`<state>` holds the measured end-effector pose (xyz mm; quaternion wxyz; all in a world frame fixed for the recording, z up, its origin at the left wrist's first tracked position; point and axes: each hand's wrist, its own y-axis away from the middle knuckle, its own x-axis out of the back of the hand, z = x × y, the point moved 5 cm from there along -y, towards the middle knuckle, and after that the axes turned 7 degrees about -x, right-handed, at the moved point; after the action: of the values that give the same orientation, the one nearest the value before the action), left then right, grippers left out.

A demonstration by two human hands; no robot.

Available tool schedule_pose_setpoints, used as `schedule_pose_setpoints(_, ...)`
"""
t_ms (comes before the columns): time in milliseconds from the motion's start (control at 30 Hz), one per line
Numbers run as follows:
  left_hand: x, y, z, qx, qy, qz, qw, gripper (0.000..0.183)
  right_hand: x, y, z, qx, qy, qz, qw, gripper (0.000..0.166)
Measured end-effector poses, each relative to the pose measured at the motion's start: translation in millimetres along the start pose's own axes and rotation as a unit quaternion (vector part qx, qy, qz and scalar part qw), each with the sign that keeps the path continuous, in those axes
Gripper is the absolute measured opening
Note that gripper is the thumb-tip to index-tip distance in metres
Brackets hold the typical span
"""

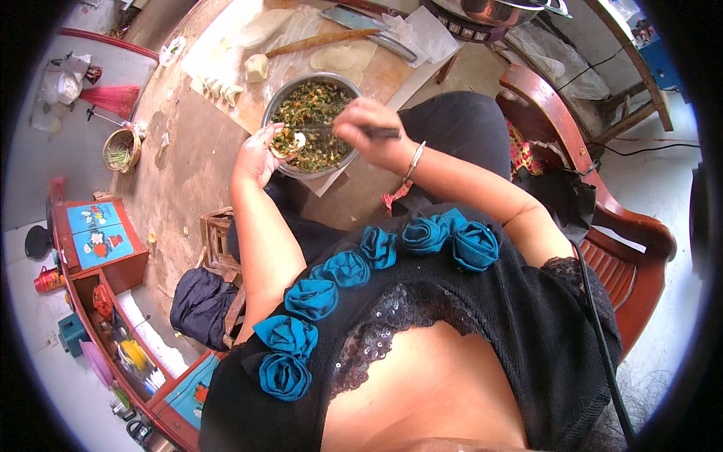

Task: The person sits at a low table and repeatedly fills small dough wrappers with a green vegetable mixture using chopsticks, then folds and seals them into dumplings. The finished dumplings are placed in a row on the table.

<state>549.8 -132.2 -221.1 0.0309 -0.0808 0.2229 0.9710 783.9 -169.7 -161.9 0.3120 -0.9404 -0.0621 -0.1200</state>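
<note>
A metal bowl (355, 90) of chopped green and orange filling (316, 99) stands at the near edge of a floured board (294, 62). Over its left rim, my left hand (258, 153) holds a round dough wrapper (281, 152) with some filling on it. My right hand (373, 133), above the bowl's right side, grips a dark-handled utensil (319, 130) that reaches to the wrapper; its tip is blurred. Beyond the bowl lie flat dough wrappers (342, 59), a lump of dough (256, 68) and a wooden rolling pin (322, 42). Several folded dumplings (217, 90) sit on the board's left side.
A cleaver (353, 18) lies at the board's far side, near crumpled paper (415, 37). A pot (486, 11) on a stove stands at the upper right. A wooden armchair (632, 226) is at the right, a wicker basket (137, 151) and a painted cabinet (138, 254) at the left.
</note>
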Motion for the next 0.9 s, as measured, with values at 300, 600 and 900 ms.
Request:
schedule_pose_setpoints(300,-6.2,-0.9,5.0,-0.026,-0.047,-0.017,0.998,0.025,-7.1,8.8,-34.0,0.134,0.051,-0.11,0.984,0.016)
schedule_pose_setpoints(600,1.1,6.1,9.6,-0.032,-0.039,-0.008,0.999,0.025,14.3,4.3,-5.8,-0.038,-0.059,0.019,0.997,0.007)
schedule_pose_setpoints(900,7.5,7.3,14.3,-0.037,-0.053,-0.014,0.998,0.02,11.9,8.7,56.4,-0.244,-0.189,0.042,0.95,0.011)
